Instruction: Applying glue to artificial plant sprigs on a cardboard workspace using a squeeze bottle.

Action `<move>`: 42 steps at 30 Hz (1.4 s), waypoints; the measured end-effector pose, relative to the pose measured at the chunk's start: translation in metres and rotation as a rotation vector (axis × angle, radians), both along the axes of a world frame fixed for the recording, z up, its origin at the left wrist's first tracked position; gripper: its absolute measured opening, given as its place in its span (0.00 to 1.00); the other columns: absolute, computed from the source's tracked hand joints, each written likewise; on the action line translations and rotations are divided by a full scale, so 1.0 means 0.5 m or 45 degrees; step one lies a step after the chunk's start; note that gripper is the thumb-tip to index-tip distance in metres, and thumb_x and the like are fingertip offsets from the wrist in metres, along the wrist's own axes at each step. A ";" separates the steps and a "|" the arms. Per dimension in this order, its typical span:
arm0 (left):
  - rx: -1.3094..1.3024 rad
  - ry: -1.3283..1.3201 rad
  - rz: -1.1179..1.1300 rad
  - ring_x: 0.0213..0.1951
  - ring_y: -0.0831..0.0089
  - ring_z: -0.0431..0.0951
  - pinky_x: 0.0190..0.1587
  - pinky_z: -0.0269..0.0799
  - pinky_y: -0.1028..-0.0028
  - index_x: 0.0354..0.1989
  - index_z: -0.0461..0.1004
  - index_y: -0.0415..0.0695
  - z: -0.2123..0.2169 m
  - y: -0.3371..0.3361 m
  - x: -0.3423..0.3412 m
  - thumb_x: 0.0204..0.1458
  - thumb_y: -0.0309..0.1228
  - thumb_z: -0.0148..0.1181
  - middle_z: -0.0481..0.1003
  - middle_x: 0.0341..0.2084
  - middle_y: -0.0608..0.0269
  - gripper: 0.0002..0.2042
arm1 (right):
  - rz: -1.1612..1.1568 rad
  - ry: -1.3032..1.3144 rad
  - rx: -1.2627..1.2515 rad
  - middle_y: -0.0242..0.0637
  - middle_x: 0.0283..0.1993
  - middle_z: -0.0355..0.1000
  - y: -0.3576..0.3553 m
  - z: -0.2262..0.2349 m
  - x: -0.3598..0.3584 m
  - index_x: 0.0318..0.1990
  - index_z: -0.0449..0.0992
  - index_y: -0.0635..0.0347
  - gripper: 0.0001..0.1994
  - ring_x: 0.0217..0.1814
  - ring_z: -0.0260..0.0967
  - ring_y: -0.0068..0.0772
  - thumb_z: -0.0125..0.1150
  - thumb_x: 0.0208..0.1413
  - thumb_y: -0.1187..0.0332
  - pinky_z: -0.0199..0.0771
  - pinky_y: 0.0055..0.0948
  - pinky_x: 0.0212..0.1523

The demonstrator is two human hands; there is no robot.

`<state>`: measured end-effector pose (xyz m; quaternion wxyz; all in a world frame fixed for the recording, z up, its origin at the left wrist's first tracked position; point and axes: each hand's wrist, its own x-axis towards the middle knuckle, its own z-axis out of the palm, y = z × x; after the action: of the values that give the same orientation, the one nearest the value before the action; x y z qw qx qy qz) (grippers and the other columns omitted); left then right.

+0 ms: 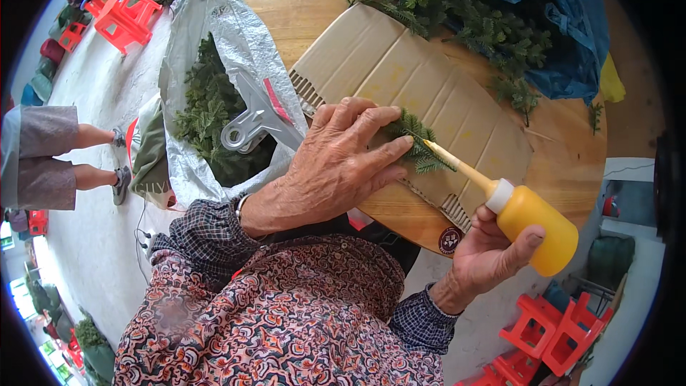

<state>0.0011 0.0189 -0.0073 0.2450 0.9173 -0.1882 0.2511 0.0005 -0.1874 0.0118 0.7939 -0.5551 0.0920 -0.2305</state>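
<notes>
A: Legs of a second person at far left edge, grey trousers, sandalled feet on pale floor. Red plastic stools upper left.

B: Noted. Next to the right?

A: Silvery woven sack, mouth open, holding green fir-like sprigs. Grey plastic clip lying on sack's near edge.

B: Left hand?

A: Left hand laid palm down on flat sheet of corrugated cardboard, fingers spread and stretched, fingertips pressing a small green sprig against the board. Sprig located at cardboard's near edge, just beyond fingertips, partly covered by them.

B: Contact with bottle?

A: Long pale nozzle of yellow squeeze bottle pointing up-left, tip touching sprig. White collar between nozzle and body.

B: Right hand?

A: Right hand wrapped around bottle from below, thumb across yellow body, fingers closed on it. Bottle tilted, off table's edge.

B: Surroundings, right side?

A: Cardboard resting on round wooden table. Blue bag at far right of table, more green branches spilling from it. More red stools on floor, lower right.
</notes>
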 end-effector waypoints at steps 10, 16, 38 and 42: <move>-0.001 0.021 0.009 0.49 0.63 0.64 0.46 0.59 0.65 0.41 0.75 0.51 -0.002 0.001 -0.001 0.43 0.39 0.64 0.65 0.49 0.62 0.16 | 0.059 -0.004 -0.086 0.45 0.40 0.73 0.010 -0.010 0.010 0.52 0.67 0.58 0.29 0.23 0.69 0.26 0.58 0.52 0.45 0.65 0.17 0.20; -0.016 0.021 -0.003 0.48 0.63 0.64 0.47 0.60 0.65 0.41 0.75 0.50 -0.002 0.000 0.001 0.43 0.38 0.64 0.65 0.49 0.62 0.16 | 0.039 0.024 -0.113 0.45 0.40 0.74 0.000 -0.010 0.008 0.52 0.67 0.58 0.28 0.23 0.69 0.26 0.57 0.53 0.46 0.65 0.17 0.20; -0.004 0.097 0.002 0.50 0.63 0.65 0.50 0.59 0.64 0.43 0.77 0.49 0.007 -0.002 -0.003 0.44 0.37 0.64 0.67 0.53 0.62 0.16 | 0.001 0.067 -0.016 0.45 0.38 0.75 -0.035 -0.007 -0.007 0.52 0.67 0.59 0.28 0.21 0.70 0.27 0.58 0.52 0.46 0.67 0.17 0.19; -0.009 0.117 -0.002 0.51 0.63 0.65 0.51 0.58 0.63 0.43 0.77 0.49 0.009 -0.003 -0.004 0.44 0.37 0.65 0.67 0.54 0.63 0.16 | 0.000 0.070 -0.007 0.45 0.38 0.75 -0.045 -0.009 -0.007 0.52 0.67 0.59 0.29 0.20 0.70 0.26 0.59 0.51 0.46 0.67 0.17 0.18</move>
<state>-0.0006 0.0175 -0.0028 0.2566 0.9269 -0.1765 0.2092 -0.0028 -0.2099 0.0075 0.7895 -0.5635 0.1131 -0.2154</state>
